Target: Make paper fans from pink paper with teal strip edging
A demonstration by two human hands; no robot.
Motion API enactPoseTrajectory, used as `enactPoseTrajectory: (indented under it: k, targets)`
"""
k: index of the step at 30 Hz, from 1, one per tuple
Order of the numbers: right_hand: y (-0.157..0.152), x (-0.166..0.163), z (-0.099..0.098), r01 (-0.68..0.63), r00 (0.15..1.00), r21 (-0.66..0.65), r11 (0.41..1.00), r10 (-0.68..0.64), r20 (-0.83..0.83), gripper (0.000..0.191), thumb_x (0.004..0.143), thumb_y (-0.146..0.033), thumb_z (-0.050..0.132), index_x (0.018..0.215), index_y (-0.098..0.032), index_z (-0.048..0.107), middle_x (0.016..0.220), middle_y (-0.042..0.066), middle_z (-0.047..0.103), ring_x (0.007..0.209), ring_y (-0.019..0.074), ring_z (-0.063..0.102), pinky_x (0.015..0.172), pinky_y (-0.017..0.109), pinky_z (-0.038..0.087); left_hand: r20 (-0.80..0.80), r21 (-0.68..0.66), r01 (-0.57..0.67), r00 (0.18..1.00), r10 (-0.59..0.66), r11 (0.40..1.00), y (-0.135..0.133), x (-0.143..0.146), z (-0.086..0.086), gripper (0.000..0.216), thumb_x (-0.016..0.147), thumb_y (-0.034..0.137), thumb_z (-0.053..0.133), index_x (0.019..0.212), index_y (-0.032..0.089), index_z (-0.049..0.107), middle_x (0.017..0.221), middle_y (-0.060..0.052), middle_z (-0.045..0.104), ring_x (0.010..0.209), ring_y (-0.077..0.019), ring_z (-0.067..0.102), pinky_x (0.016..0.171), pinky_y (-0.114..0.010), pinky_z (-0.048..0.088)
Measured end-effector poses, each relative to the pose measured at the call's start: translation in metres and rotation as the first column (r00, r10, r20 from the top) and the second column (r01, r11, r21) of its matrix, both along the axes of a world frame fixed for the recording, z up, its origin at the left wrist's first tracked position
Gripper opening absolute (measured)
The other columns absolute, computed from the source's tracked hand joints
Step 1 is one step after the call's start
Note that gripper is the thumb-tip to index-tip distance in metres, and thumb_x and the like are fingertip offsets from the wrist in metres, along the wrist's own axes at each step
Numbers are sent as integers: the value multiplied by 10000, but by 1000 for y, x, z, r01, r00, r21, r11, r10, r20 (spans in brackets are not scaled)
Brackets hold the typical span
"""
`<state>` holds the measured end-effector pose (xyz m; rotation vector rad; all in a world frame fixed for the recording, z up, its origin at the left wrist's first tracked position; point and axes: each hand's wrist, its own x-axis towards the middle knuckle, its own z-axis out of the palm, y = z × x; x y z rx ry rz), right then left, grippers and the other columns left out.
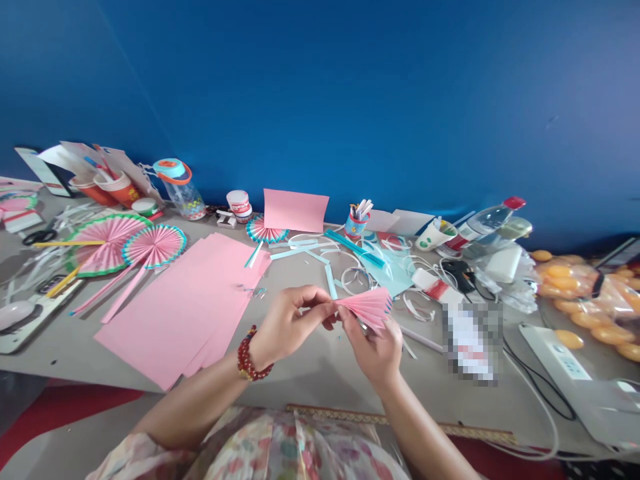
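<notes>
Pink pleated paper fan [370,306], gathered end pinched by the left hand [286,321], flares across the gripping right hand [379,352]; a slack left pinch could spring its folds loose

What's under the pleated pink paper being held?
Part of the right hand sits beneath the pleated pink paper. What lies on the table directly below cannot be seen: paper and hand cover it.

No lettering, brand or number could be read. Bottle label [459,235] near back edge of worktop [320,380] was too small; print on orange cup [124,191], back left, was blurred.
</notes>
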<state>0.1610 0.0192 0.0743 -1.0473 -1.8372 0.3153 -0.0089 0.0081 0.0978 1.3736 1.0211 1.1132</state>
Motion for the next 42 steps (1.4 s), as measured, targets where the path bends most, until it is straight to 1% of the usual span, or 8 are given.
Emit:
enactPoseTrajectory:
  k: [10,18,25,28,31,34,37,42]
  targets:
    - [-3,0,-16,15,993,-28,999,-19,-115,135,840,-278,669,732,-223,727,638,24,722,536,196,655,537,304,515,-27,49,-55,998,56,997,-1,0,-4,288,938,386,581,788,156,665,730,-45,713,692,-147,676,627,-221,514]
    - [-6,-3,-7,19,995,-112,993,-30,-92,199,867,-268,648,678,-213,677,612,30,700,520,185,641,553,303,519,-21,73,-43,999,44,996,0,0,-7,261,938,366,579,797,164,664,751,-47,725,739,-159,687,687,-240,534]
    - [0,0,-4,-135,988,210,968,115,104,170,858,-179,489,859,-237,649,684,45,682,598,202,637,562,307,489,-28,76,-77,996,80,994,2,0,-12,244,913,332,595,745,160,640,674,-18,680,644,-133,645,590,-210,487]
    - [2,0,-3,-207,970,235,950,168,174,160,860,-181,470,895,-230,618,741,59,682,628,201,625,583,309,489,-15,66,-78,997,79,995,3,1,-14,248,905,315,601,714,159,621,630,1,653,610,-118,620,566,-198,459]
    - [5,2,-4,-162,977,226,961,124,171,150,884,-222,489,840,-230,633,707,48,680,601,195,616,569,307,485,59,25,-71,996,69,997,5,2,-15,255,903,328,607,716,155,615,633,1,638,608,-119,617,581,-209,464]
    - [8,5,-4,-76,993,25,997,74,91,176,909,-276,562,782,-221,672,634,24,677,552,177,616,551,292,482,101,-20,-4,995,6,1000,8,1,-13,249,915,341,601,762,147,627,692,-12,642,622,-118,619,612,-226,477]
    - [9,7,-2,-81,997,-251,965,73,-41,207,905,-330,627,764,-195,700,609,14,683,518,154,616,529,267,483,71,-27,32,997,-30,999,9,-2,-11,242,929,356,588,812,148,627,737,-15,640,618,-103,594,593,-213,455]
    - [7,4,0,-149,975,-379,913,73,-208,242,903,-362,636,775,-170,707,624,25,691,529,148,630,519,247,498,29,-31,40,999,-40,999,9,-5,-12,229,922,360,602,854,142,614,806,-33,653,667,-101,572,613,-209,447]
